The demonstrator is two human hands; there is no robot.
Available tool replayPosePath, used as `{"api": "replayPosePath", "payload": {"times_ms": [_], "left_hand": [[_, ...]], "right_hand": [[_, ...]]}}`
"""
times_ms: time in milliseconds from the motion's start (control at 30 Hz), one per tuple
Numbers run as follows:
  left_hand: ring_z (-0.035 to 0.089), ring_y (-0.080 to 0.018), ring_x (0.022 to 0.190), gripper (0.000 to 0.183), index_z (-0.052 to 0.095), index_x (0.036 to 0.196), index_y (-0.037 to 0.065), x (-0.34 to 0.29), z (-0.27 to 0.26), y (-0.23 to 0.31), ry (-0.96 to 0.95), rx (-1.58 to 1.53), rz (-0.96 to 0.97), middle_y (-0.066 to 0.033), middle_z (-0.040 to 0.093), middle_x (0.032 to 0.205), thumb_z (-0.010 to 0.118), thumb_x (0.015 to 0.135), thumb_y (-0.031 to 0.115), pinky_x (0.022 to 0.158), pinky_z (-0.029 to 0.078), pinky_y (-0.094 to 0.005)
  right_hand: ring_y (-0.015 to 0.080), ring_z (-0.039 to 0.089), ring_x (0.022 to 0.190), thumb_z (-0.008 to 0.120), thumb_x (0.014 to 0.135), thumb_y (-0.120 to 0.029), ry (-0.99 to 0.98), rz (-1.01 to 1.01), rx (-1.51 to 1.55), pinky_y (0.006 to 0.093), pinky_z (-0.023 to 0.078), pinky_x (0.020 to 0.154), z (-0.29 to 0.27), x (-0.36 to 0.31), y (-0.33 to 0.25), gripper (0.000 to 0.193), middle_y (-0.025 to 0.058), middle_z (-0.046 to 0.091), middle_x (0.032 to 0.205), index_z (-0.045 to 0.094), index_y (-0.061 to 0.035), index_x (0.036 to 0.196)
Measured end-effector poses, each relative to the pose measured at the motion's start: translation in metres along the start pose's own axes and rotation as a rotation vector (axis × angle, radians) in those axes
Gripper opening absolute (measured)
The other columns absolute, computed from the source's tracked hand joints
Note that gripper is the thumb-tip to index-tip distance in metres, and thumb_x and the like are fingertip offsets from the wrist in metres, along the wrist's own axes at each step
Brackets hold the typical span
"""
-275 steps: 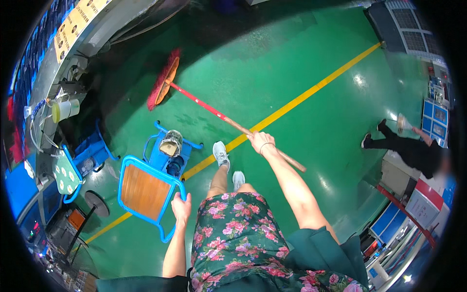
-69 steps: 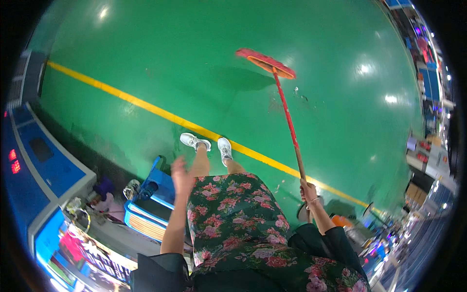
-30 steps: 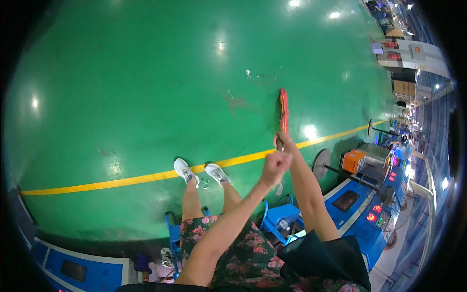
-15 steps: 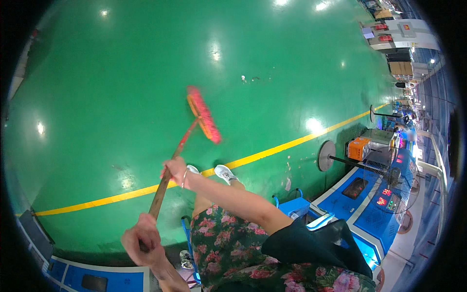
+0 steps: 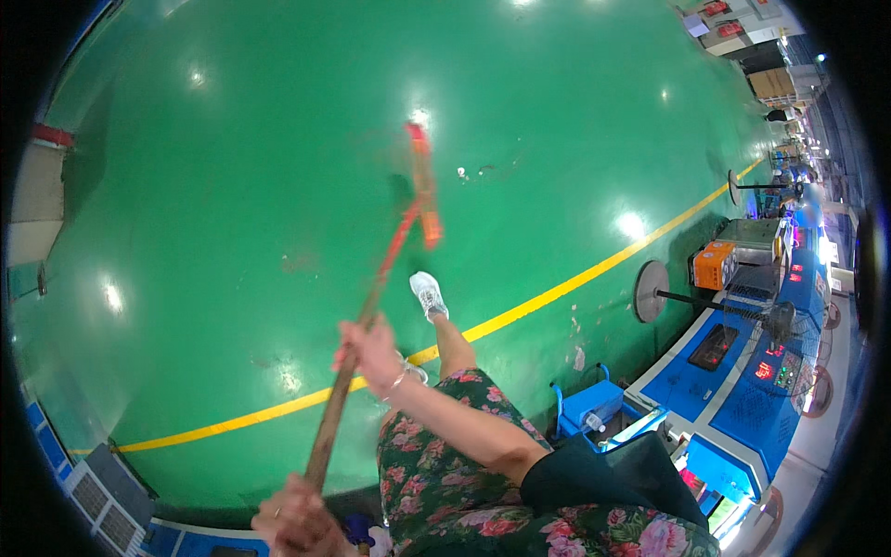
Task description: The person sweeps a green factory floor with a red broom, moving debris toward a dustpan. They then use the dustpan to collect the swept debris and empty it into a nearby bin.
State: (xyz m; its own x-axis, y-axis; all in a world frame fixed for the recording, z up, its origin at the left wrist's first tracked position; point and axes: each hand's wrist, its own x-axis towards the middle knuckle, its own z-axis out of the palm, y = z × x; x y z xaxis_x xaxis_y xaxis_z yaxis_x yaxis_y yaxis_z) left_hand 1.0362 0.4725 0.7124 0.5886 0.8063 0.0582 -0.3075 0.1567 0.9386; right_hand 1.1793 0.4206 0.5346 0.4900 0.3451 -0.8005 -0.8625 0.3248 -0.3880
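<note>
A long broom (image 5: 332, 422) with a wooden handle slants up from the lower left. Its red and orange head (image 5: 423, 186) is smeared by motion, with a dark shadow on the floor beside it. Near the handle's top end, my left hand (image 5: 297, 520) is closed around the wood, low in the picture. Farther down the handle, my right hand (image 5: 373, 357) also grips it, its fingers slightly blurred. Just right of the broom head lie small white scraps (image 5: 462, 173) on the green floor (image 5: 278, 167).
A yellow line (image 5: 538, 302) crosses the floor by my feet; one white shoe (image 5: 429, 295) is beyond it. On the right stand a fan with a round base (image 5: 652, 291), blue machines (image 5: 696, 371) and an orange box (image 5: 715, 265). A grey cabinet (image 5: 37, 195) is at the far left.
The broom head has swung away from me and slightly right, toward the scraps. Both hands have moved right with the handle. One foot has stepped forward past the yellow line.
</note>
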Motion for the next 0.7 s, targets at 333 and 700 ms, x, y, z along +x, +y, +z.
{"api": "replayPosePath", "payload": {"times_ms": [333,700], "left_hand": [[0.033,-0.0139,0.043,0.040,0.035,0.051,0.007,0.060,0.260,-0.320,-0.444,-0.400,-0.617,-0.0008,0.034,0.045,0.044,0.087,0.021,0.064,0.038,-0.0327],[0.030,-0.0106,0.048,0.035,0.034,0.060,0.014,0.134,0.254,-0.409,0.118,-0.352,-0.813,0.0019,0.032,0.052,0.043,0.092,0.026,0.053,0.031,-0.0258]], "right_hand": [[0.0210,0.055,0.051,0.059,0.079,-0.008,0.495,-0.359,-0.196,0.0354,0.049,0.045,-0.286,0.206,-0.308,0.011,0.0080,0.053,0.062,0.051,-0.0013,0.075],[0.0203,0.055,0.050,0.062,0.076,-0.024,0.369,-0.276,-2.080,0.0392,0.046,0.047,-0.317,0.418,-0.273,0.018,0.0060,0.056,0.058,0.053,-0.0091,0.071]]}}
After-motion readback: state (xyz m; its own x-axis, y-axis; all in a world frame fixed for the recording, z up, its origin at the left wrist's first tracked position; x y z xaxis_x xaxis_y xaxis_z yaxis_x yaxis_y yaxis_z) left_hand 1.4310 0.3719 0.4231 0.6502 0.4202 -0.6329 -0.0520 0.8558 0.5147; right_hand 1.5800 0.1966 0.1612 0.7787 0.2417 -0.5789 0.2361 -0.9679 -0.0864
